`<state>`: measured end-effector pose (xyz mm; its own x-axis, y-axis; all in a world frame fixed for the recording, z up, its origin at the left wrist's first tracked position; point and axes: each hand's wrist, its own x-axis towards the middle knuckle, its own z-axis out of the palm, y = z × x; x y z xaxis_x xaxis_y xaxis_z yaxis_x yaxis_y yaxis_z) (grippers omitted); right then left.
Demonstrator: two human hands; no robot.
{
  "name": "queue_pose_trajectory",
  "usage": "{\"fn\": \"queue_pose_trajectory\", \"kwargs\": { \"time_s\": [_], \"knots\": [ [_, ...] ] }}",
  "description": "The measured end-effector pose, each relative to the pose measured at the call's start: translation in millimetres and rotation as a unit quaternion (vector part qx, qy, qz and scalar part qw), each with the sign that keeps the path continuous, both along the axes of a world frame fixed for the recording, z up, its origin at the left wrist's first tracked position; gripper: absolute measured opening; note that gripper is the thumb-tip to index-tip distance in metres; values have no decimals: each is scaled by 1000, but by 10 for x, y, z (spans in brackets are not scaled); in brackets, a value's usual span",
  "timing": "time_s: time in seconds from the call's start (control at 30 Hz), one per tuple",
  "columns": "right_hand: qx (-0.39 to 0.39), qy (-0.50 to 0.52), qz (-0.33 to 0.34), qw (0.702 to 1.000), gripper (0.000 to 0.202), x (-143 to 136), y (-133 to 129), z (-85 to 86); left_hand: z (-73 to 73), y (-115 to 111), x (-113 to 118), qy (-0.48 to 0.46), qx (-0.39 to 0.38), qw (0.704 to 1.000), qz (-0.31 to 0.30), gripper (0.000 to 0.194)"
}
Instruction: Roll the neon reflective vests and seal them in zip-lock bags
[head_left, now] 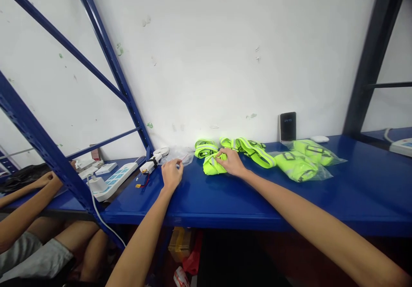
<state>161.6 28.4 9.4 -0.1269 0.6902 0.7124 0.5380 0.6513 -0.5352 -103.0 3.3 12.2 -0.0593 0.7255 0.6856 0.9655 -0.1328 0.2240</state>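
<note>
My left hand (172, 174) is closed in a pinch at the near edge of a crumpled clear plastic bag (186, 153), where a thin reddish line shows by the fingertips. A folded neon-yellow reflective belt (212, 167) lies on the blue shelf, and my right hand (232, 161) grips its top with thumb and fingers. Just behind it sits a coiled neon-yellow strap (205, 146). More loose reflective straps (254, 149) with dark buckles spread to the right of that hand.
Bagged yellow belts (298, 165) lie farther right on the blue shelf (257, 201). A dark phone-like device (287, 126) leans against the wall. To the left are a white device with wires (148, 166), a power strip (117, 180), a blue upright (45, 141) and another person's hands (48, 179).
</note>
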Motion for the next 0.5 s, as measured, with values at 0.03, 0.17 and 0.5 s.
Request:
{"fn": "queue_pose_trajectory", "kwargs": {
  "time_s": [0.03, 0.17, 0.5],
  "knots": [
    [-12, 11, -9, 1000, 10, 6, 6, 5, 34, -87, 49, -9, -10, 999, -48, 20],
    [-49, 39, -44, 997, 12, 30, 35, 22, 234, -509, 300, 2, -55, 958, -282, 29],
    [-131, 104, -89, 982, 15, 178, 86, 71, 437, -344, 303, 138, -44, 929, -342, 24]
  ]
}}
